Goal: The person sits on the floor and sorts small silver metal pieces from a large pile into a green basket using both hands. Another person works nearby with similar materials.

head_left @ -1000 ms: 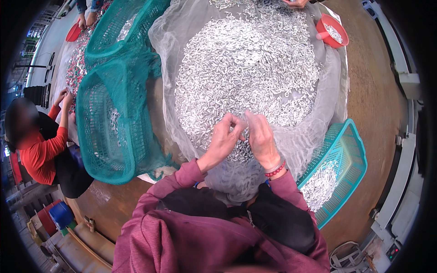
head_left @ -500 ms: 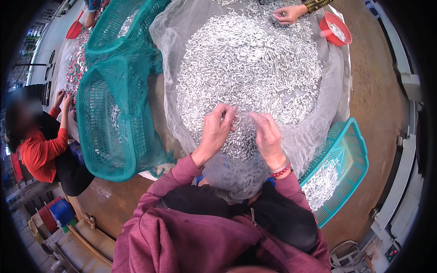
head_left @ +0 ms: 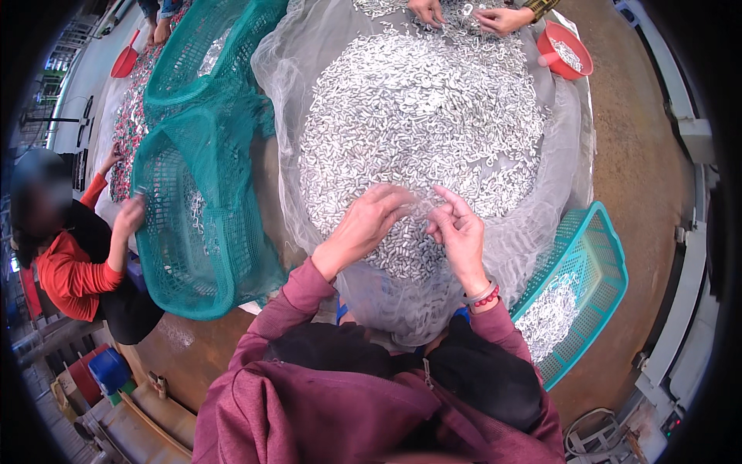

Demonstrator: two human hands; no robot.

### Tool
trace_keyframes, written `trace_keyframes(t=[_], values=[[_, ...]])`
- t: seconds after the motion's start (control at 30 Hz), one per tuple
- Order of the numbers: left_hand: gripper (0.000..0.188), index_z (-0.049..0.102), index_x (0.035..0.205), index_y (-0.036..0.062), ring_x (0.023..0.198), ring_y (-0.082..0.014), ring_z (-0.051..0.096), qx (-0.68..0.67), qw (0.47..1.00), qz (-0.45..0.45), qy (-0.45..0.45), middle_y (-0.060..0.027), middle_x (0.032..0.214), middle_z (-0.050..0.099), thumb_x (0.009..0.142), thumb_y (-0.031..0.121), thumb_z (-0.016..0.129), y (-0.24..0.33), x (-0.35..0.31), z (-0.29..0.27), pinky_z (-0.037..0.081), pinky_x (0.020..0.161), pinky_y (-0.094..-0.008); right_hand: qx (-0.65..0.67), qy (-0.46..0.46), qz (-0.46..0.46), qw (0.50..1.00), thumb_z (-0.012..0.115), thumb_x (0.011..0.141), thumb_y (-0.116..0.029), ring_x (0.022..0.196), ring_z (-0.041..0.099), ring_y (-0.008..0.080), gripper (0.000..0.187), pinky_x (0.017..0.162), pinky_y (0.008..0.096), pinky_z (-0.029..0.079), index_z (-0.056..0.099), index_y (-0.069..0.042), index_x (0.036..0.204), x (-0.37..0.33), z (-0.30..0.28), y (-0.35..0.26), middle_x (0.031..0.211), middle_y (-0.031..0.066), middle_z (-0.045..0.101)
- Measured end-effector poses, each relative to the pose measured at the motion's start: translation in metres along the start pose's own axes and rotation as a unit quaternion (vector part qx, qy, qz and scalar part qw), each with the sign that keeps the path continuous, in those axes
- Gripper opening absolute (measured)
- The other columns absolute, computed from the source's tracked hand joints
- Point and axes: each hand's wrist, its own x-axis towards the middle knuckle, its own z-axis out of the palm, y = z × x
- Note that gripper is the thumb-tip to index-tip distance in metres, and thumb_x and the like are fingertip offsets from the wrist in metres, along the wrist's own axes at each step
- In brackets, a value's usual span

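A broad pile of small silvery-white curved metal pieces [head_left: 417, 100] lies in front of me on a sheer white net cloth [head_left: 410, 309]. My left hand [head_left: 369, 224] hovers over the near side of the pile, its fingers reaching right and smeared by motion. Facing it, my right hand [head_left: 462, 238] has the index finger stretched out, while the thumb and other fingers are curled together. Whatever lies in those curled fingers is too small to make out. Beneath both hands is a darker, greyer heap of pieces [head_left: 408, 251].
A turquoise basket [head_left: 610, 271] with pieces stands at right. Green net-covered baskets [head_left: 224, 263] stand at left. Another person's hands [head_left: 498, 21] work at the far edge beside a red scoop [head_left: 581, 39]. A person in red [head_left: 77, 263] sits at left near red and silvery pieces [head_left: 127, 124].
My left hand has turned, its fingers now reaching right. My right hand's fingers have curled, leaving the index stretched. A second hand appears at the far edge; the person at left moved an arm nearer.
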Motion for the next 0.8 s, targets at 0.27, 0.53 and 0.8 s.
trace_keyframes(t=[0.27,0.53,0.8], values=[[0.028,0.064,0.114,0.0071,0.093,-0.0228,0.065,-0.167,0.98,-0.11,-0.021,-0.0086,0.103,0.068,0.086,0.005,0.065,-0.015,0.0,0.019,0.052,0.078,-0.0328,0.026,-0.074,0.105,0.991,0.056,0.094,-0.011,0.061,0.053,0.0028,0.025,0.052,0.0158,0.04,0.063,-0.003,0.117,0.002,-0.008,0.001,0.08,0.0004,0.062],[0.013,0.068,0.095,0.0041,0.079,-0.0223,0.067,-0.04,0.997,-0.012,-0.066,-0.0091,0.087,0.068,0.083,0.008,0.068,-0.015,0.005,-0.001,0.052,0.07,-0.0325,-0.045,-0.173,0.227,0.957,0.059,0.093,-0.018,0.049,0.049,0.0032,0.012,0.044,0.0161,0.034,0.059,-0.006,0.092,0.013,-0.031,-0.016,0.066,0.0,0.06],[0.013,0.068,0.091,0.0028,0.075,-0.0232,0.065,-0.042,0.994,-0.067,-0.076,-0.0092,0.084,0.067,0.08,0.009,0.071,0.003,0.003,-0.004,0.05,0.065,-0.0318,0.042,-0.143,0.242,0.959,0.055,0.095,-0.014,0.052,0.048,0.004,0.013,0.045,0.0175,0.035,0.056,-0.004,0.104,0.005,-0.031,0.003,0.066,-0.0012,0.056]])
